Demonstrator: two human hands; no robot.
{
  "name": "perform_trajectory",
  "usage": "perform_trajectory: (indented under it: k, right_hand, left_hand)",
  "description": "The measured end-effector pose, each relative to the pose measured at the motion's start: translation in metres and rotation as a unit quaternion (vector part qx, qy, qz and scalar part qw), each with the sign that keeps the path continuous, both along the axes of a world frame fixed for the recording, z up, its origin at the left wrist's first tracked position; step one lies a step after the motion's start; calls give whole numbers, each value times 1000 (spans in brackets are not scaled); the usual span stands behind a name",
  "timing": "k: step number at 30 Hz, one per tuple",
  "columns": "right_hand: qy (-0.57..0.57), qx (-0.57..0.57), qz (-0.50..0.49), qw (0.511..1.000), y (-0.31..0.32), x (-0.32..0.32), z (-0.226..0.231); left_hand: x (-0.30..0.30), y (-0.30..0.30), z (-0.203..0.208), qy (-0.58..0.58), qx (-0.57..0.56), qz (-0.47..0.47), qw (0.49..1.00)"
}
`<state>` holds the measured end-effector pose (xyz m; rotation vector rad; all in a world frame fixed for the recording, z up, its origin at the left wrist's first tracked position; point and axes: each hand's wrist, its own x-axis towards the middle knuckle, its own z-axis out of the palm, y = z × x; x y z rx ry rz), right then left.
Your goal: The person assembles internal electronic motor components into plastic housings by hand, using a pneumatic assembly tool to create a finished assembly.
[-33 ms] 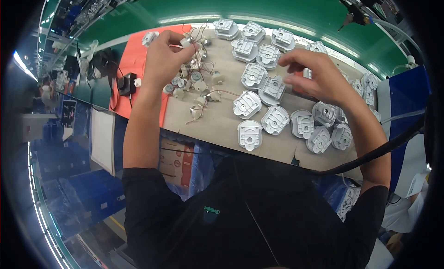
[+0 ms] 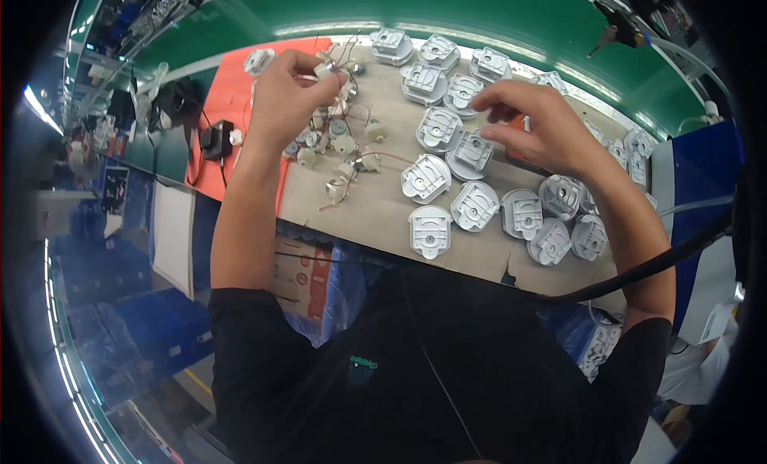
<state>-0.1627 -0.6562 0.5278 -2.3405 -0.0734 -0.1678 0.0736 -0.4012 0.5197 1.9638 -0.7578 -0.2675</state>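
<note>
My left hand (image 2: 289, 97) is over the cluster of small motors on the left of the bench, thumb and forefinger pinching a small motor (image 2: 323, 69) with thin wires. Around and below it lie several loose motors with white gear ends (image 2: 343, 144) and tangled leads. My right hand (image 2: 539, 128) hovers over the white round housings, fingers curved and apart, with nothing visible between them. Closest to its fingertips are a white housing (image 2: 463, 93) and another one (image 2: 470, 154). Something orange-red (image 2: 518, 151) shows partly under this hand.
Several more white housings (image 2: 431, 231) stand in rough rows across the brown work surface (image 2: 375, 248). An orange sheet (image 2: 233, 89) on the left bears a black device (image 2: 216, 140) and a white part (image 2: 259, 61). A black cable (image 2: 615, 279) crosses near my right forearm; a green belt (image 2: 335, 9) runs behind.
My right hand has shifted slightly left, toward the white housings. The left hand stays nearly in place at the motors.
</note>
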Motion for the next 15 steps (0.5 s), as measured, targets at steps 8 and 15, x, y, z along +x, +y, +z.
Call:
perform_trajectory:
  k: [8, 15]
  right_hand:
    - [-38, -53, 101, 993, 42, 104, -52]
    - [-55, -58, 133, 988, 56, 144, -76]
  left_hand:
    - [-23, -2, -16, 176, -137, 10, 975]
    - [-17, 5, -37, 299, -266, -46, 915]
